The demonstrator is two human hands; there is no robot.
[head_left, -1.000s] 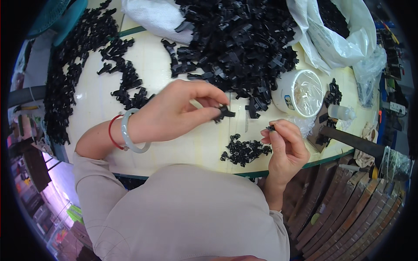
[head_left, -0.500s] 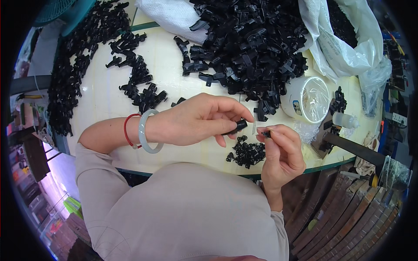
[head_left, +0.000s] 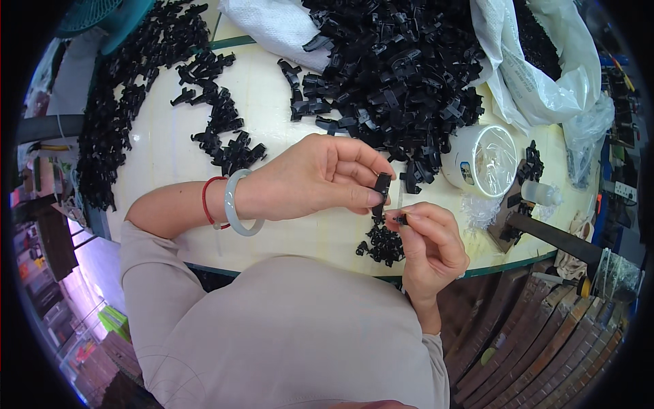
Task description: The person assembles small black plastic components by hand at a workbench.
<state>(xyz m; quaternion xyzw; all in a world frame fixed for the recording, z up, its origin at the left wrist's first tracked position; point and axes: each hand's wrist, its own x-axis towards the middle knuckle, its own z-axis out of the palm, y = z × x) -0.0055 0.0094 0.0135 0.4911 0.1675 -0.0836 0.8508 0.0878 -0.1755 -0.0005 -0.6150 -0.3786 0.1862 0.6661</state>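
Between the thumb and fingers of my left hand [head_left: 320, 174] is a black plastic clip part [head_left: 383, 191], tilted nearly upright. Close by on the right, my right hand [head_left: 436, 242] pinches a small black plastic piece [head_left: 401, 219] at its fingertips. A thin clear strip shows between the two hands; I cannot tell what it belongs to. The two held parts are near each other, and whether they touch is not plain. Below my left fingers lies a small heap of tiny black pieces [head_left: 383, 247] on the pale tabletop [head_left: 293, 238].
A large pile of black clip parts [head_left: 402, 75] fills the table's far middle. More clip parts [head_left: 228, 136] trail along the left. At right stand a white tub [head_left: 470, 160] with clear film, a small translucent bottle [head_left: 538, 193], a metal bar [head_left: 555, 235] and a white plastic bag [head_left: 524, 75].
My left hand has turned the black clip part from slanting to nearly upright. My right hand has shifted slightly left and down with its small piece. The whole view has moved slightly.
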